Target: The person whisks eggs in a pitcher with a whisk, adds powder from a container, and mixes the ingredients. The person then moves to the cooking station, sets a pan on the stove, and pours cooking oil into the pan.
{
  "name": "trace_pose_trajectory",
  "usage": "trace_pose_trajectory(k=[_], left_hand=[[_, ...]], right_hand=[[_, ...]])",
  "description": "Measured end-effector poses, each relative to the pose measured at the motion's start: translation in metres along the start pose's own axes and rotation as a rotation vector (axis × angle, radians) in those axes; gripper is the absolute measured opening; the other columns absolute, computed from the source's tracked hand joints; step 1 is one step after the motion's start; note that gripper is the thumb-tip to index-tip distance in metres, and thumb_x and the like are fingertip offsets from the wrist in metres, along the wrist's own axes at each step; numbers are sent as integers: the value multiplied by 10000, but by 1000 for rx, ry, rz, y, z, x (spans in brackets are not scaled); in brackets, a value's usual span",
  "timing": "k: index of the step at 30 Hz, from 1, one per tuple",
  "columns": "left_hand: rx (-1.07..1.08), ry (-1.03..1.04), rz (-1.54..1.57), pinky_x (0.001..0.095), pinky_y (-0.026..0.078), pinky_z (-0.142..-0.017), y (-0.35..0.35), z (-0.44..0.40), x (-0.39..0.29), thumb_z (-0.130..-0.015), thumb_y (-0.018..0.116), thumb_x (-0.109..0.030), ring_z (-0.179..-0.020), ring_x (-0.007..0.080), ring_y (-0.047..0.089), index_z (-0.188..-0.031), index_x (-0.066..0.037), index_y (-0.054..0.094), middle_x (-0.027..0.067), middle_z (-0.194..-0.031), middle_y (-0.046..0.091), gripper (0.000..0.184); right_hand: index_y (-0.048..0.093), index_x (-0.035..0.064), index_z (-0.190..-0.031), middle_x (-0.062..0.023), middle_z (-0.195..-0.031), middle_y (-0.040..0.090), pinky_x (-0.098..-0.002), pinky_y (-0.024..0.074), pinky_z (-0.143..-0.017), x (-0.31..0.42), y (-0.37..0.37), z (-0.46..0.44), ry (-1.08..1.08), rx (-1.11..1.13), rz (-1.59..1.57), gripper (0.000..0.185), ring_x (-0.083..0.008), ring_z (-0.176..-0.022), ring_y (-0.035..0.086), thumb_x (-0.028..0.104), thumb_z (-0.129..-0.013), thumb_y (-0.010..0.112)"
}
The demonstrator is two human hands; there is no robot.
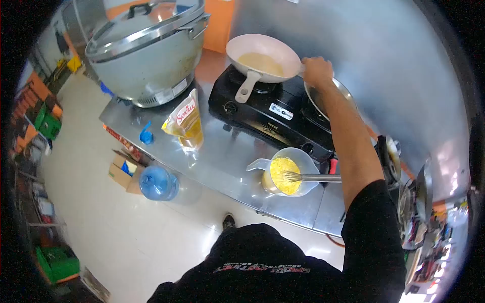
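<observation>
My right hand (pixel 318 71) reaches across the stove, its fingers curled down at the right edge of a white frying pan (pixel 290 55). What they grip is hidden under the hand. A shallow layer of yellowish oil (pixel 261 63) lies in this pan, whose handle (pixel 247 87) points toward me. Under my right forearm, a second pan (pixel 345 91) with a metal rim sits on the right burner, partly covered. The black two-burner gas stove (pixel 252 117) carries both pans. My left hand is out of view.
A clear jug (pixel 302 160) holds yellow mixture and a whisk (pixel 321 178). An oil pouch (pixel 188 123) and blue cap (pixel 146 136) stand left, near a large rice cooker (pixel 146 65). On the floor are a water jug (pixel 158 183) and cardboard box (pixel 120 175).
</observation>
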State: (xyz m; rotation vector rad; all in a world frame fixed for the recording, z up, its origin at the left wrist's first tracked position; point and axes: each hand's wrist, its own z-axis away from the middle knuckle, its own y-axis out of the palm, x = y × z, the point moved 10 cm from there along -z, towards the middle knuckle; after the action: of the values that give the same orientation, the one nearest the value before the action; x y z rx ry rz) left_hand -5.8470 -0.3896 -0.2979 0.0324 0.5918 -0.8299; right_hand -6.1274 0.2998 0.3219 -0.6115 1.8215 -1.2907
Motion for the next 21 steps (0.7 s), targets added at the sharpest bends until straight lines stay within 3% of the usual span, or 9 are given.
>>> trace_pose_trajectory(k=[3, 5, 10, 13, 14, 15, 17, 20, 21], left_hand=[[3, 45, -53, 465, 464, -945, -21, -15, -32, -909, 586, -389, -1087, 378, 591, -1244, -17, 540, 233, -1126, 631, 503], [8, 71, -85, 465, 464, -945, -32, -23, -53, -908, 587, -389, -1086, 378, 591, -1243, -18, 541, 233, -1126, 631, 502], [29, 121, -173, 464, 465, -943, -45, -39, -102, -908, 588, -387, -1085, 378, 592, -1242, -19, 542, 233, -1125, 631, 499], [57, 154, -234, 464, 465, -943, -47, -47, -136, -907, 589, -386, -1085, 378, 592, -1241, -19, 543, 233, -1125, 631, 498], [67, 160, -253, 463, 465, -942, -46, -48, -145, -907, 589, -385, -1085, 378, 592, -1240, -20, 544, 233, -1125, 631, 497], [80, 168, -277, 463, 465, -942, -44, -49, -150, -907, 589, -385, -1084, 378, 592, -1240, -20, 544, 233, -1125, 631, 496], [107, 177, -329, 463, 466, -942, -39, -52, -163, -907, 590, -384, -1084, 378, 592, -1239, -20, 544, 233, -1125, 631, 495], [157, 199, -423, 462, 466, -941, -24, -57, -181, -906, 590, -383, -1083, 378, 593, -1238, -21, 545, 233, -1125, 631, 494], [181, 207, -461, 462, 466, -941, -19, -57, -187, -906, 591, -383, -1083, 378, 593, -1238, -21, 546, 233, -1125, 631, 493]], right_hand=[[666, 136, -1103, -130, -1109, 680, -522, 437, -953, -5, 7, 2, 8, 22, -60, 310, -318, -1128, 605, 188, -802, 611], [666, 137, -1096, -136, -1115, 677, -548, 419, -975, -13, -11, 5, 61, -181, -180, 307, -321, -1137, 602, 224, -811, 594], [688, 122, -1134, -151, -1100, 688, -440, 501, -897, -69, -26, 22, 308, -317, -602, 383, -333, -1024, 651, 264, -797, 574], [703, 33, -1100, -99, -869, 720, -330, 508, -769, -104, -28, 36, 282, -258, -1143, 414, -202, -812, 668, 325, -810, 657], [697, 27, -1077, -40, -868, 711, -280, 459, -721, -119, -27, 48, 301, -266, -1259, 387, -121, -782, 612, 325, -833, 661], [697, 27, -1077, -40, -868, 711, -280, 459, -721, -134, -35, 70, 329, -281, -1260, 387, -121, -782, 612, 325, -833, 661], [675, 74, -1058, -24, -907, 704, -258, 419, -710, -156, -18, 123, 491, -121, -1815, 311, -105, -786, 581, 304, -850, 664], [629, 115, -1076, -27, -972, 683, -256, 387, -701, -196, -5, 202, 506, -151, -2195, 267, -92, -807, 558, 281, -868, 657], [629, 115, -1076, -27, -972, 683, -256, 387, -701, -214, 5, 234, 566, -186, -2189, 267, -92, -807, 558, 281, -868, 657]])
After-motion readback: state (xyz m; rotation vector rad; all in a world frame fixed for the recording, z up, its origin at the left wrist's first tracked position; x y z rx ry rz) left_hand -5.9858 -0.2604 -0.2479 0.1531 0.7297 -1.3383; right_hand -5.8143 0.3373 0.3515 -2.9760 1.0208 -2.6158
